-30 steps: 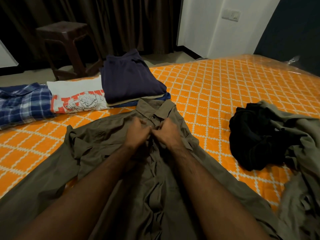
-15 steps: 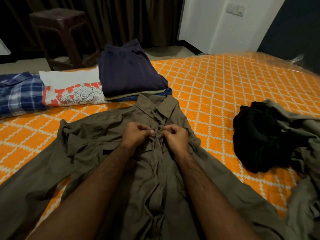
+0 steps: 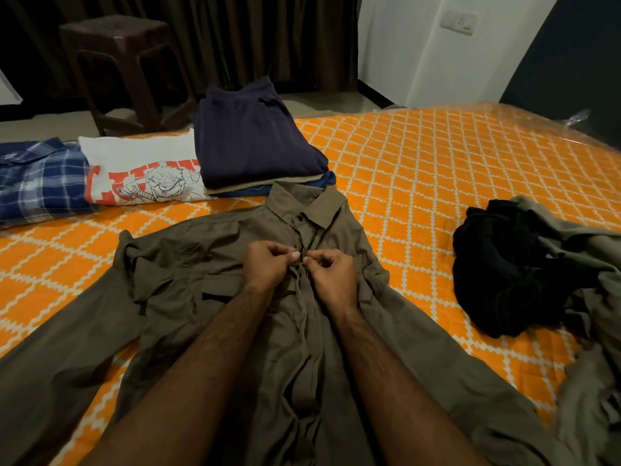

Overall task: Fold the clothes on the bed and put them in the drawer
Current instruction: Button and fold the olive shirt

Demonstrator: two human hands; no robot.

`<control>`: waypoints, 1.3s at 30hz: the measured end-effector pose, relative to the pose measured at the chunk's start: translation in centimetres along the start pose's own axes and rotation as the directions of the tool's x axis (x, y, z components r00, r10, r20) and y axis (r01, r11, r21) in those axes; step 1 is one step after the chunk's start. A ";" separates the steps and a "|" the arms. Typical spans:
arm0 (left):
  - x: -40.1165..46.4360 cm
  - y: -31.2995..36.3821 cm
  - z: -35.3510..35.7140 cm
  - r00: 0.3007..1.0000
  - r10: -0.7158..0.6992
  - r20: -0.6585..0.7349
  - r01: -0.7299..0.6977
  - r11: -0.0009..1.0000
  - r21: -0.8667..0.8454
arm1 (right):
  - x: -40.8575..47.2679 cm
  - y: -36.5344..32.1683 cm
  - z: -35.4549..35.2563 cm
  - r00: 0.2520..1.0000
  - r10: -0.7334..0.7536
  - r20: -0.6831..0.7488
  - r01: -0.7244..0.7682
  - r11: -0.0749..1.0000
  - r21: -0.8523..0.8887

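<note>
An olive-brown button shirt (image 3: 188, 264) lies spread face up on the orange patterned bed (image 3: 437, 169), collar pointing away from me. My left hand (image 3: 268, 264) and my right hand (image 3: 332, 274) pinch the two sides of its front placket just below the collar, fingertips almost touching. Folded clothes sit at the far left: a blue plaid shirt (image 3: 37, 179), a white printed T-shirt (image 3: 141, 169) and a dark navy stack (image 3: 252, 142). On the right lie a crumpled black garment (image 3: 504, 267) and a grey-green one (image 3: 591, 297).
A dark brown plastic stool (image 3: 124, 68) stands on the floor beyond the bed, in front of dark curtains. A white wall with a switch plate (image 3: 460, 21) is at the back right. No drawer is in view.
Both hands have slid slightly down the placket, away from the collar, and still pinch the shirt front together. The view has tilted a little.
</note>
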State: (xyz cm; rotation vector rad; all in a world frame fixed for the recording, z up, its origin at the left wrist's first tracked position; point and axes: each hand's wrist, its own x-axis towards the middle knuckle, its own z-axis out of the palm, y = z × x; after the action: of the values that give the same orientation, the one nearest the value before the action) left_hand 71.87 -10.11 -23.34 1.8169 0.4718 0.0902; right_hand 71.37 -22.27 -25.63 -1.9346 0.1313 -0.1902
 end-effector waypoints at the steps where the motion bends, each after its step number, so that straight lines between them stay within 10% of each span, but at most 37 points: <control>1: 0.0 -0.1 0.1 1.000 0.014 -0.008 -0.014 1.000 0.004 | 0.0 0.0 0.0 1.000 0.004 0.004 -0.004 1.000 0.005; 14: -1.1 -0.2 -0.1 0.986 0.169 0.008 -0.168 0.975 0.145 | 0.9 -1.8 -1.8 0.964 0.102 0.244 -0.120 0.991 0.058; 20: 2.4 3.0 -2.3 0.878 0.425 0.220 -0.478 0.775 0.412 | 5.2 -5.3 -2.9 0.930 -0.353 0.104 0.367 0.909 -0.197; 23: 6.2 3.9 -1.7 0.734 0.638 0.233 -0.660 0.591 0.464 | 8.4 -5.2 -1.3 0.838 -0.454 0.302 0.530 0.808 -0.255; 31: 9.7 0.2 -0.2 0.709 0.579 0.402 -0.682 0.420 0.598 | 9.7 0.6 -0.2 0.874 -0.423 0.239 0.478 0.837 -0.266; 39: 10.7 -0.2 -0.3 0.693 0.655 0.300 -0.684 0.468 0.560 | 9.8 0.6 -2.2 0.815 -0.539 0.212 0.565 0.820 -0.088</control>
State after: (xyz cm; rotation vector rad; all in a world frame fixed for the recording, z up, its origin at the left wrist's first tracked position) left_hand 81.51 -5.95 -25.34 2.6032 -0.3609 0.4911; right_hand 80.56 -26.29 -24.74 -2.0843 -0.5671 -0.4019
